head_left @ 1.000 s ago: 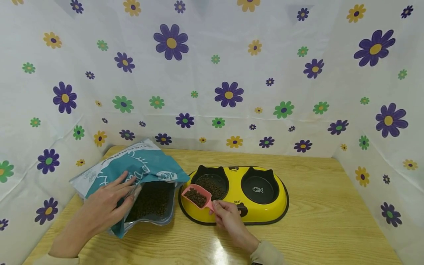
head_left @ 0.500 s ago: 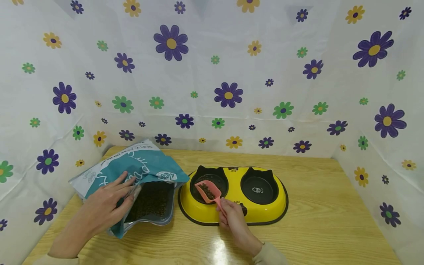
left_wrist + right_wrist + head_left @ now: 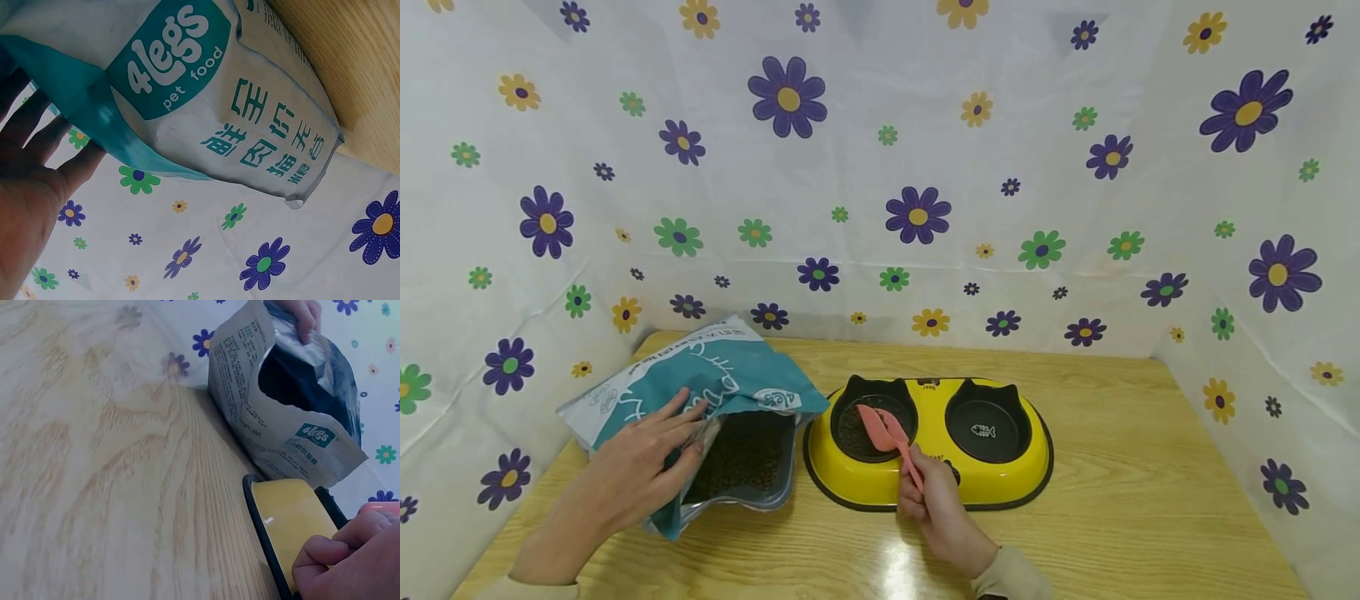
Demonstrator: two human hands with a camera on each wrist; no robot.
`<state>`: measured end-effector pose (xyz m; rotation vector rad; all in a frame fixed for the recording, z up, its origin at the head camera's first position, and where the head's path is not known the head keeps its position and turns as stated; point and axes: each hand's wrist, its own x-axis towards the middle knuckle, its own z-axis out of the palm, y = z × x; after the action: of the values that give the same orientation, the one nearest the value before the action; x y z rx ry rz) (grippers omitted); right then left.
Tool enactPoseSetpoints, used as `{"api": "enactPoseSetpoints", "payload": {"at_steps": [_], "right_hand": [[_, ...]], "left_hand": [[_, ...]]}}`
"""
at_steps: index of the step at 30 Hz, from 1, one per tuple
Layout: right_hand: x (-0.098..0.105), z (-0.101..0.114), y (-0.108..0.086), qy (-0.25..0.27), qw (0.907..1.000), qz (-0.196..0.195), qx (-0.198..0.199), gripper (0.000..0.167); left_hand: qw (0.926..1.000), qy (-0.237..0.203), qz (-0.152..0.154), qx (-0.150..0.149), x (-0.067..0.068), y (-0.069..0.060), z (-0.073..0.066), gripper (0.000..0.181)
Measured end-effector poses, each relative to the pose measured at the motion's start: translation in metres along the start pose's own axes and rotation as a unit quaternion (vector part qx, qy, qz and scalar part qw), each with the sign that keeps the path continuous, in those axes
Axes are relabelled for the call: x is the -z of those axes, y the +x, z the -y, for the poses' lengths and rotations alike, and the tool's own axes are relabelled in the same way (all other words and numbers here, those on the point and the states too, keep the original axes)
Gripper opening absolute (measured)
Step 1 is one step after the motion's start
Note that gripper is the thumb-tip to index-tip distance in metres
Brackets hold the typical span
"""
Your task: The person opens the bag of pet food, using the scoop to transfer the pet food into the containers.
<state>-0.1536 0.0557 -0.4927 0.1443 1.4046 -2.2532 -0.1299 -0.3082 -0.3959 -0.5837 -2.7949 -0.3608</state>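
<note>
My right hand (image 3: 942,512) grips the handle of a pink scoop (image 3: 882,427), tipped on its side over the left black bowl, where brown kibble (image 3: 852,429) lies. The right bowl (image 3: 988,427) shows a fish print and no kibble. Both bowls sit in a yellow stand (image 3: 931,417). My left hand (image 3: 638,471) lies on the teal and white food bag (image 3: 737,362), fingers spread over the edge of its mouth; kibble (image 3: 741,458) shows inside. In the left wrist view the fingers (image 3: 47,134) reach behind the bag's teal edge.
The wooden table (image 3: 1120,467) extends right of the stand and in front of it. A white sheet (image 3: 850,167) with printed flowers hangs along the back and both sides. The bag stands just left of the yellow stand.
The scoop has moved right over the left bowl and turned from level to tipped, and its kibble has mostly left it. My right hand has rotated; my left hand has stayed put.
</note>
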Motion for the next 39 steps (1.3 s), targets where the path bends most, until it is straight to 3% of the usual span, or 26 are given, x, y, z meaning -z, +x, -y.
{"api": "enactPoseSetpoints", "payload": {"at_steps": [8,14,29,35,39], "right_hand": [[0.000,0.000,0.000,0.024,0.9994,0.018,-0.018,0.040],[-0.004,0.002,0.000,0.083,0.9949,0.034,-0.046,0.044],[-0.010,0.006,-0.003,0.236,0.9642,0.057,-0.107,0.048],[-0.010,0.006,-0.004,0.239,0.9623,0.064,-0.113,0.048],[-0.010,0.006,-0.004,0.217,0.9674,0.073,-0.107,0.047]], "left_hand": [[1.0000,-0.004,0.001,-0.002,0.000,-0.001,0.000,0.038],[1.0000,-0.004,-0.001,-0.002,-0.001,-0.001,0.000,0.037],[1.0000,-0.002,-0.003,-0.001,-0.001,-0.001,0.001,0.038],[1.0000,-0.003,0.002,0.004,-0.001,-0.001,0.000,0.038],[0.9999,-0.003,0.007,0.010,0.000,0.000,0.000,0.039]]}}
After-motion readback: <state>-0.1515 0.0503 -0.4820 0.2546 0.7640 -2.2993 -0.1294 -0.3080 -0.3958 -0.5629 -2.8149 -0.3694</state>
